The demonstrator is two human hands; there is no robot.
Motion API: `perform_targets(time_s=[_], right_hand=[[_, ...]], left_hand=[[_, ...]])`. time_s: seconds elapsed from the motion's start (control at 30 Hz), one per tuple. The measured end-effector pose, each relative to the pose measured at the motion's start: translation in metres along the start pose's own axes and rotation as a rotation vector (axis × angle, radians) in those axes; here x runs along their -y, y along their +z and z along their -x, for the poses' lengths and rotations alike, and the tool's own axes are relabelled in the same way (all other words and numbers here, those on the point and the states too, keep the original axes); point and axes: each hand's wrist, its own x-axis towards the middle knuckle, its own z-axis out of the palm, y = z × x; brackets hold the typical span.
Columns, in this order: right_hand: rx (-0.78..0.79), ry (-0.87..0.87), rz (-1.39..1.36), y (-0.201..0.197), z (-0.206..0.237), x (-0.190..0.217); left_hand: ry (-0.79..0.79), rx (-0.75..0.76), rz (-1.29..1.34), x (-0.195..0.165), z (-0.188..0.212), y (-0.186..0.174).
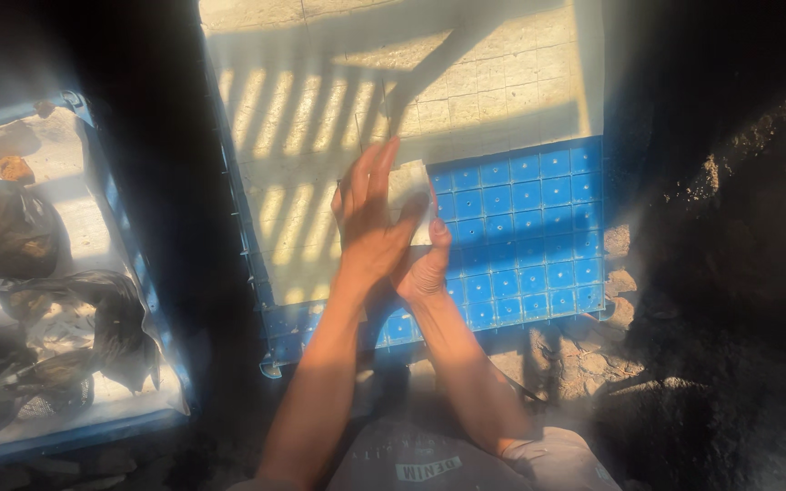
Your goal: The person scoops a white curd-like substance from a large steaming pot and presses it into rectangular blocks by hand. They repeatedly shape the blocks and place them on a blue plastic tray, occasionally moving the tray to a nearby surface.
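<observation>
Both hands meet over the middle of a blue tray (539,236). Left hand (367,223) is flat and open, fingers straight and together, pointing away from the body, holding nothing of its own. Right hand (425,255) sits just beside it, touching at the palm side, thumb up and curled around a pale square block (411,186); the left hand hides most of the grip, so I read it as closed on the block.

Head view: tray is a grid of small square cells. Pale blocks (366,82) fill the far rows and the left part; near-right cells are bare blue. The held block is at the edge between filled and bare cells. Sun stripes fall across the blocks.

Left of frame, well apart: a second blue-rimmed tray (138,264) with crumpled dark bags (65,336) lying in it. Dark soil (739,273) on the right, stony ground (584,355) by the tray's near edge.
</observation>
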Motion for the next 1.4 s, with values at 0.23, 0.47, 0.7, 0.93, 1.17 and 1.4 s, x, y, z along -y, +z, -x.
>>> perform_targets(time_s=[0.23, 0.47, 0.7, 0.93, 1.17, 1.4], right_hand=[[0.067, -0.111, -0.223, -0.036, 0.024, 0.131], [-0.204, -0.606, -0.444, -0.091, 0.062, 0.344], [-0.084, -0.754, -0.072, -0.165, 0.069, 0.611], [-0.285, -0.812, 0.022, -0.175, -0.075, 0.693], [-0.245, -0.481, 0.391, -0.106, -0.068, 0.394], [-0.086, -0.221, 1.037, -0.045, 0.044, 0.138]], left_hand=[[0.131, 0.291, -0.049, -0.139, -0.030, 0.059], [0.432, 0.529, 0.328, -0.331, -0.061, 0.149], [0.339, 0.746, 0.526, -0.321, -0.053, 0.133], [-0.237, 0.742, 0.585, -0.201, -0.023, 0.109], [-0.323, 0.490, 0.583, -0.087, 0.010, 0.061], [-0.231, 0.141, 0.654, 0.004, 0.069, 0.007]])
